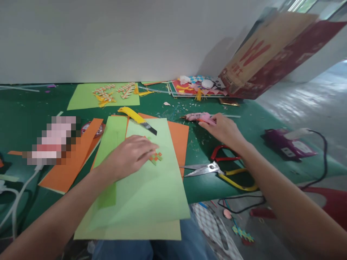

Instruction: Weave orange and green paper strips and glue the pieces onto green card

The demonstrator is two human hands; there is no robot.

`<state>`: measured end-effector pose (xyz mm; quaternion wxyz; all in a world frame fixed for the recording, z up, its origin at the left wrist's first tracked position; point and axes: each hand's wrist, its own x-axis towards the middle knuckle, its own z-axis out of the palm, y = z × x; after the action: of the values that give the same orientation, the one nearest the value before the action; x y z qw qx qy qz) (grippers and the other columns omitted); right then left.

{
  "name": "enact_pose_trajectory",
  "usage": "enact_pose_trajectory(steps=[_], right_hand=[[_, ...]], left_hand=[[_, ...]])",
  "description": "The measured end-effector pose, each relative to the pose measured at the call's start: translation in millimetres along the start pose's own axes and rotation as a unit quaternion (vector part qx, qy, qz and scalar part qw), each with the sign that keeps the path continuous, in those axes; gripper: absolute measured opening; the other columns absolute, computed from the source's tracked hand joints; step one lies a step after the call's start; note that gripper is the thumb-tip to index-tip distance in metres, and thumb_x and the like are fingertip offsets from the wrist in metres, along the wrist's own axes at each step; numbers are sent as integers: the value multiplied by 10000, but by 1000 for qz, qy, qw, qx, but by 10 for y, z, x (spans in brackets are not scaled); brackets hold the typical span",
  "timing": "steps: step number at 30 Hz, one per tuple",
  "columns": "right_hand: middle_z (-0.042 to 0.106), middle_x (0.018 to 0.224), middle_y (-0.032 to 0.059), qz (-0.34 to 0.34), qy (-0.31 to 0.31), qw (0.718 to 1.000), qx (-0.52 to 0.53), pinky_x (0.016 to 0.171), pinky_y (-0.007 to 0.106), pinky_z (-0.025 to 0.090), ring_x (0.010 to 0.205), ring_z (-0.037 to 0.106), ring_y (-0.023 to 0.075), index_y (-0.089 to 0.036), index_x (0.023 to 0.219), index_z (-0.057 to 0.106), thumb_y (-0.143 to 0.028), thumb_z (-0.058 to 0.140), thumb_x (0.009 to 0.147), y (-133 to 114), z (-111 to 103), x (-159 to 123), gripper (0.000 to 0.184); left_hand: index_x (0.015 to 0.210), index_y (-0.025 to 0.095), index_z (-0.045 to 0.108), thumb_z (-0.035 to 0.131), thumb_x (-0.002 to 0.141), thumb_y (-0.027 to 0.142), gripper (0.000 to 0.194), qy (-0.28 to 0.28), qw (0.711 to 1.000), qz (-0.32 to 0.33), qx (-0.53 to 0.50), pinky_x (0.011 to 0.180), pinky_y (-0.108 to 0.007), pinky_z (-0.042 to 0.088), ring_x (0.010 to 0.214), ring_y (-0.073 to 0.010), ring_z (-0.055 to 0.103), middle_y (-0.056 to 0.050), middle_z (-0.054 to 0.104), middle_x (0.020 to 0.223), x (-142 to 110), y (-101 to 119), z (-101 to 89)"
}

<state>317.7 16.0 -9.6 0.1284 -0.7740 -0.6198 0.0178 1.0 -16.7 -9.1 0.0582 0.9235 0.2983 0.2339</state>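
Note:
My left hand (135, 153) is closed over a small orange-and-green woven paper piece (156, 157), part of which my fingers hide. It rests on pale green paper sheets (159, 195) near the table's front edge. My right hand (223, 126) is closed around the handle of a pink glue gun (196, 116), whose nozzle points left. A yellow utility knife (137, 117) lies with its blade on the top sheet, just beyond my left hand. Below my right wrist lie scissors (213, 168) with red and yellow handles, blades parted and pointing left.
Orange strips (72, 162) and a partly blurred device (54, 141) with a white cable lie left. At the back, woven paper shapes (104, 94) with yellow tassels sit on a green sheet. A paper bag (271, 54) leans back right; a purple packet (290, 144) and black cord lie right.

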Motion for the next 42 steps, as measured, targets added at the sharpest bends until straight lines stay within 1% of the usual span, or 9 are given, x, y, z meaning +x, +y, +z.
enact_pose_trajectory(steps=[4,7,10,14,19,24,29,36,42], right_hand=[[643,1022,233,-74,53,992,-85,702,391,444,961,596,347,-106,1007,596,-553,548,824,-76,-30,-30,486],[640,1077,193,-204,82,974,-58,821,433,453,1048,569,331,-119,1124,599,-466,501,887,-382,-145,-132,431],[643,1114,142,-380,-34,924,14,898,402,446,1069,572,267,-155,1092,643,-329,463,926,-826,-188,-250,300],[625,1042,116,-455,-129,881,26,762,302,444,972,583,212,-152,1040,667,-167,447,911,-1301,-87,-331,256],[571,1042,131,-458,-186,869,-8,701,282,402,1007,525,236,-120,1073,656,-143,559,848,-1500,1,-262,246],[556,1007,110,-441,-209,873,18,759,287,396,977,529,212,-129,986,672,-79,554,817,-1514,5,-192,212],[559,1073,125,-473,-226,850,43,753,284,416,1018,530,227,-142,1126,623,-90,577,807,-1462,46,-158,326],[588,963,75,-470,-242,845,84,684,254,384,835,540,162,-158,898,631,-84,618,740,-1468,53,-85,175],[594,808,14,-402,-273,859,162,601,216,355,686,501,104,-164,801,542,-55,582,713,-1440,26,-84,145]], left_hand=[[1130,188,639,482,941,241,251,125,983,-134,24,841,-320,511,910,-177,671,-36,745,954,13,-43,-77],[1141,208,623,497,929,227,247,161,967,-193,33,806,-297,509,851,-163,679,-12,748,904,19,-57,-111],[1143,219,609,495,923,207,248,170,962,-209,35,814,-294,501,859,-160,675,0,747,895,14,-59,-109],[1131,230,605,491,917,197,244,175,962,-209,35,832,-316,490,866,-170,671,4,741,886,5,-68,-92],[1033,215,622,483,911,201,185,201,960,-193,39,809,-317,492,870,-179,668,-11,734,871,-3,-84,-76],[946,202,618,503,889,167,133,243,956,-157,45,803,-297,496,862,-166,663,-16,727,880,0,-75,-65],[952,211,615,498,902,182,130,238,958,-152,39,813,-302,501,874,-163,666,-15,729,903,5,-63,-51],[943,206,616,498,903,177,128,235,960,-142,48,811,-308,504,873,-163,665,-23,728,910,5,-80,-49],[965,202,618,506,898,170,135,234,961,-145,43,820,-309,502,893,-165,661,-24,727,919,-1,-67,-54]])
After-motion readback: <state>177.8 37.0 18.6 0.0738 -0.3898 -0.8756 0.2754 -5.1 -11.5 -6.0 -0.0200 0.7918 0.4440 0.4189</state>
